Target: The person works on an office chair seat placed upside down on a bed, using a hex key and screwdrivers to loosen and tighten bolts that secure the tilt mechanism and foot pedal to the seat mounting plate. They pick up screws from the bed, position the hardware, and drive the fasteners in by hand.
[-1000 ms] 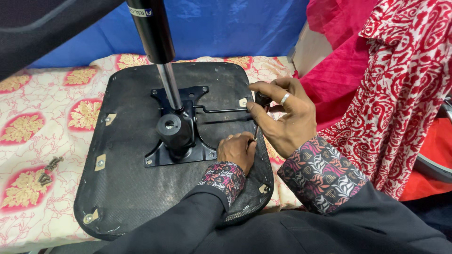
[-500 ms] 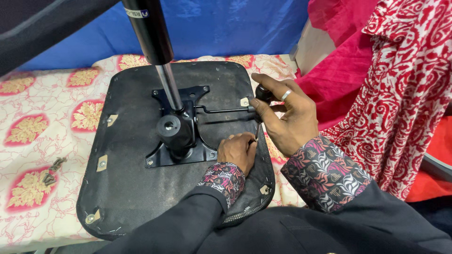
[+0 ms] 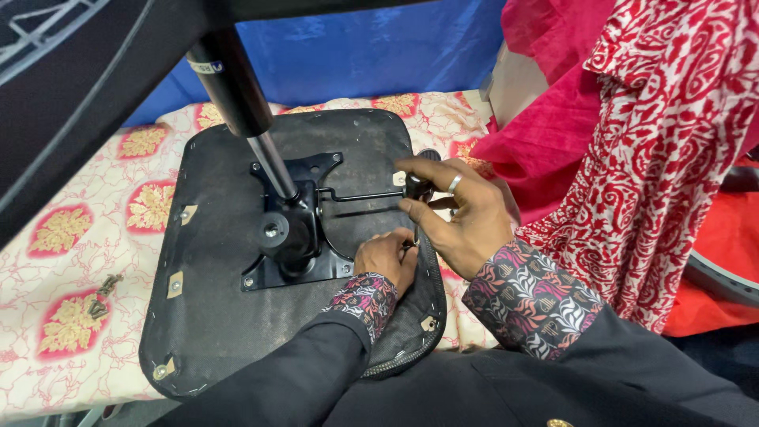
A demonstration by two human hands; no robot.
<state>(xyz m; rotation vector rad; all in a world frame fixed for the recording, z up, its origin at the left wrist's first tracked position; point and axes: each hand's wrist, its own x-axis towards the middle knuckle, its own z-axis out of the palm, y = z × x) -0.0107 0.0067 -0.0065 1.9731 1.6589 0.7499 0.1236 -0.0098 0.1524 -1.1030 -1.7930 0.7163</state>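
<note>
An upturned black chair seat (image 3: pixel 213 316) lies on a floral cloth. A black metal mechanism plate (image 3: pixel 312 170) is fixed to its underside, a gas cylinder (image 3: pixel 237 95) rises from it, and a thin lever (image 3: pixel 360 194) sticks out to the right. My left hand (image 3: pixel 386 257) rests with closed fingers at the plate's near right corner, at the lower end of a thin tool (image 3: pixel 417 233). My right hand (image 3: pixel 462 217), wearing a ring, pinches the tool's black top by the lever's end. The tool's tip is hidden under my left hand.
The floral bed cloth (image 3: pixel 71 269) carries a few small metal parts (image 3: pixel 103 289) at the left. Red and white patterned fabric (image 3: pixel 656 158) hangs at the right. A blue sheet (image 3: pixel 356 55) stands behind, and a dark chair part (image 3: pixel 71 95) crosses the upper left.
My right hand has stretched its fingers out toward the lever's end. My left hand stays at the plate's corner. The seat has not moved.
</note>
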